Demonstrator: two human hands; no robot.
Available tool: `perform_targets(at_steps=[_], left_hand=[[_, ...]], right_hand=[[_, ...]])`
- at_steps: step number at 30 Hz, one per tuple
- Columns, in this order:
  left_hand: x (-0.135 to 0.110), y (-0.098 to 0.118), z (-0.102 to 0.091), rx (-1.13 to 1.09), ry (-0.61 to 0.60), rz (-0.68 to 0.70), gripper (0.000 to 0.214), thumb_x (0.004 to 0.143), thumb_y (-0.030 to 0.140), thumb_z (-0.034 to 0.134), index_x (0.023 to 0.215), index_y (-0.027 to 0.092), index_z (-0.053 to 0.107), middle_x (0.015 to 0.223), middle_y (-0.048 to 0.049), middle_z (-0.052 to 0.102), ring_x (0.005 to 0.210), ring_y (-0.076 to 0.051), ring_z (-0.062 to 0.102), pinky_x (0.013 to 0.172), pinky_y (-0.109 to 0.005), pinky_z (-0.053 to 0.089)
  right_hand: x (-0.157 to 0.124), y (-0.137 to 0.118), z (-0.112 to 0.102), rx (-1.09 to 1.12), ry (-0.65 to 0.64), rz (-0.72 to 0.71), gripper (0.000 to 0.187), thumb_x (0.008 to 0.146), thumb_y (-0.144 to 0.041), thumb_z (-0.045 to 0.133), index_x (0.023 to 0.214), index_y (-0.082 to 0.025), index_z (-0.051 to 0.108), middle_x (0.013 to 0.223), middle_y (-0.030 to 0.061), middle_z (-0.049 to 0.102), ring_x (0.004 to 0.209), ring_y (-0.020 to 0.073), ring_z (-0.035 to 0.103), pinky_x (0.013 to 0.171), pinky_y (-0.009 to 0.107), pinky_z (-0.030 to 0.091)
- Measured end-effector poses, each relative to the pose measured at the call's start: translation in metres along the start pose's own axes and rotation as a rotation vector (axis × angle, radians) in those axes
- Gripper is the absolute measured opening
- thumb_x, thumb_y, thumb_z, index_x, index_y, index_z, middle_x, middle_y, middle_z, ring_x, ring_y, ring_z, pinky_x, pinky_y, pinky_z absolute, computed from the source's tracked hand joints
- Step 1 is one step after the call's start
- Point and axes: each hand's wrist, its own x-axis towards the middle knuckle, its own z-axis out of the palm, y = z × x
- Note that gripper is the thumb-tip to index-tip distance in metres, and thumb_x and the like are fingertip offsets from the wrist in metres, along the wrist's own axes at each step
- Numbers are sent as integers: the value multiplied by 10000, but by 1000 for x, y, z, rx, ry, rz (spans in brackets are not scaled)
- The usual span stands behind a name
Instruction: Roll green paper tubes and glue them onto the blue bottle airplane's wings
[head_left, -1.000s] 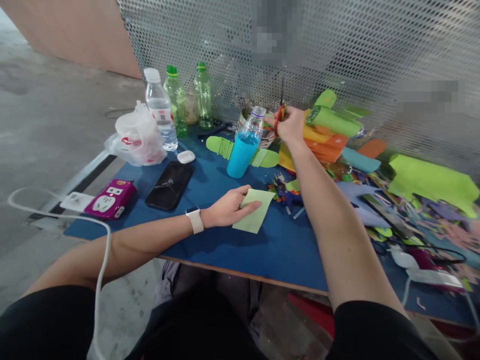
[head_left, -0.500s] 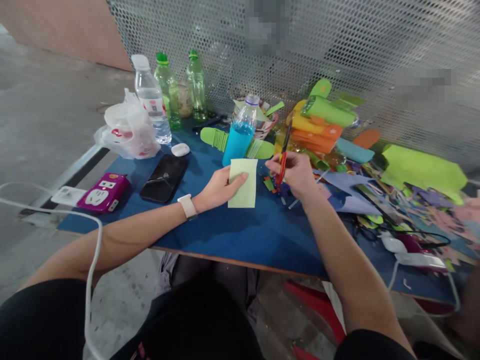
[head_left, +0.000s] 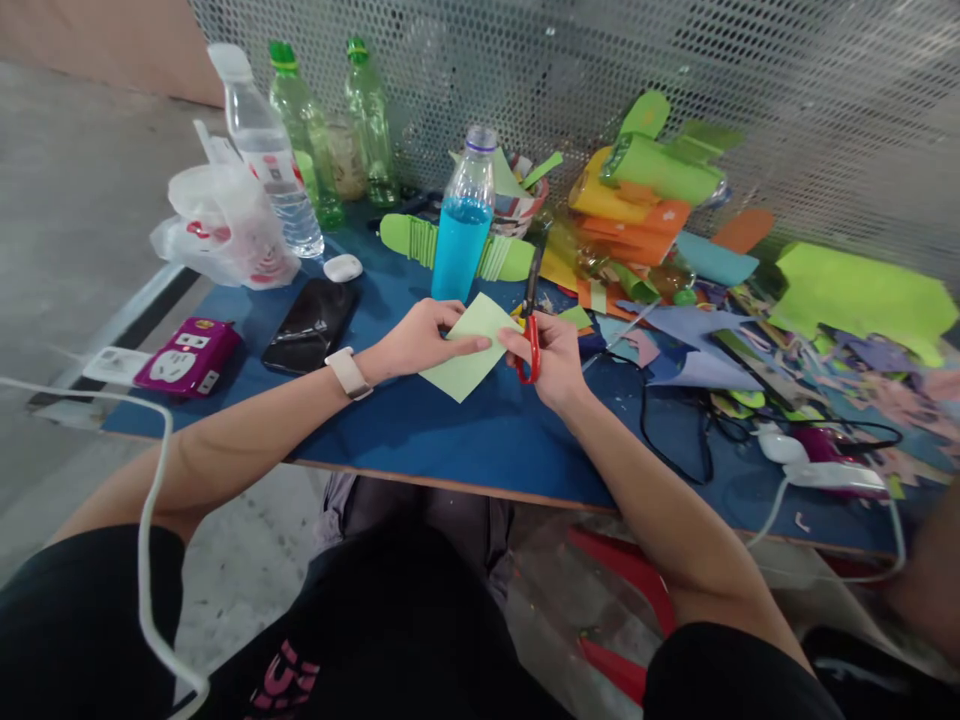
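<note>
My left hand (head_left: 420,337) pinches a light green sheet of paper (head_left: 466,349) and holds it just above the blue table (head_left: 465,440). Right beside the sheet, my right hand (head_left: 553,352) grips red-handled scissors (head_left: 531,312), fingers through the loops, blades pointing up and away from me. Both hands meet near the middle of the table. A white watch band (head_left: 349,372) sits on my left wrist.
A bottle with a blue wrap (head_left: 463,232) stands behind the hands. Clear and green bottles (head_left: 300,140), a plastic bag (head_left: 225,225), a phone (head_left: 306,325) and a purple power strip (head_left: 187,355) lie left. Coloured paper rolls (head_left: 645,195) and scraps (head_left: 825,370) crowd the right. Perforated metal mesh (head_left: 750,90) backs the table.
My right hand brought the scissors from the back of the table toward me, next to the sheet. My left hand lifted and turned the green sheet. The view tilted down.
</note>
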Motion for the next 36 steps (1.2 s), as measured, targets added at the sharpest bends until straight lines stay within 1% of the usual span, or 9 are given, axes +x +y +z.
perform_targets(at_steps=[5, 8, 10, 12, 17, 22, 27, 31, 36], left_hand=[[-2, 4, -1, -115, -120, -119, 604, 918, 740, 875, 776, 172, 730, 728, -39, 672, 579, -124, 550, 480, -261, 414], [-2, 4, 4, -284, 23, -199, 641, 870, 794, 899, 850, 167, 764, 721, -43, 695, 538, -124, 586, 454, -260, 468], [-2, 4, 8, -353, 150, -183, 670, 853, 831, 894, 892, 173, 777, 781, -58, 725, 582, -132, 645, 462, -248, 493], [-2, 5, 11, -369, 196, -159, 683, 871, 853, 865, 921, 177, 781, 805, -63, 735, 625, -144, 695, 471, -238, 507], [-5, 10, 11, -261, 93, -129, 708, 1001, 848, 725, 852, 156, 719, 697, -72, 717, 544, -134, 671, 485, -248, 520], [-1, 15, 3, -196, 253, -72, 598, 1089, 735, 691, 854, 186, 659, 630, -26, 677, 473, -111, 595, 501, -259, 518], [5, 11, -5, -170, 457, 20, 612, 1113, 718, 657, 752, 227, 598, 558, 5, 584, 449, -118, 558, 469, -288, 466], [6, 12, -5, -145, 473, 39, 662, 1103, 750, 646, 699, 230, 579, 539, 2, 566, 434, -120, 555, 457, -294, 452], [2, 17, -3, -110, 393, 3, 679, 1097, 762, 644, 688, 221, 595, 521, -5, 579, 439, -105, 535, 473, -267, 461]], right_hand=[[0, 4, -2, -34, 228, -143, 540, 781, -726, 963, 782, -275, 666, 602, -27, 648, 527, 169, 612, 531, 333, 489], [4, 9, -3, 0, 347, -215, 532, 807, -726, 951, 796, -281, 658, 625, -27, 642, 561, 178, 650, 547, 335, 494], [5, 10, -3, 3, 355, -223, 535, 808, -733, 948, 801, -286, 655, 633, -28, 635, 563, 180, 649, 546, 342, 497], [5, 9, -1, -17, 337, -202, 533, 813, -745, 939, 815, -291, 661, 643, -24, 638, 564, 185, 647, 545, 353, 510], [4, 8, 0, -7, 314, -193, 540, 813, -764, 937, 808, -289, 681, 622, -29, 632, 519, 157, 574, 523, 347, 471], [8, 15, -7, 27, 238, -112, 608, 736, -846, 945, 796, -284, 719, 618, -39, 519, 512, 139, 478, 488, 333, 390], [6, 21, -9, 61, -54, -68, 652, 847, -916, 798, 929, -269, 775, 733, -17, 498, 673, 161, 495, 641, 332, 478], [0, 16, -6, -24, -230, 18, 649, 881, -879, 808, 876, -233, 751, 712, -17, 500, 643, 143, 447, 611, 325, 387], [-10, 3, 5, -90, -273, 93, 761, 750, -955, 856, 845, -206, 754, 669, -26, 455, 599, 128, 384, 546, 317, 273]])
